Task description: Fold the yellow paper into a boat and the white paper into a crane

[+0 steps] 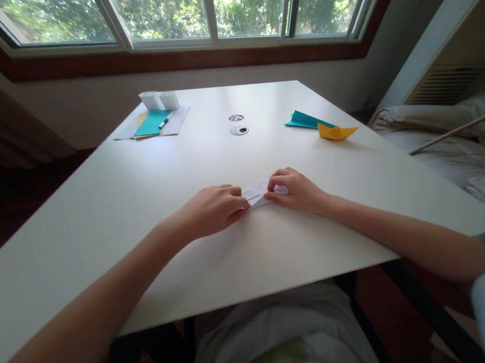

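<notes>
A small folded piece of white paper (256, 194) lies on the white table between my two hands, close to the front edge. My left hand (221, 208) grips its left end, the fingers curled and pinched together over it. At the right end, my right hand (294, 191) pinches the paper between thumb and curled forefinger. A raised fold runs along the middle of the sheet. Both hands cover the paper's ends, so its full shape is hidden.
A yellow paper boat (336, 131) and a teal folded paper plane (306, 120) sit at the right. Far left are teal paper (153, 122), yellow and white sheets, a marker (166, 120) and two white blocks (169, 100). Round metal fittings (239, 130) are set into the table (96, 224).
</notes>
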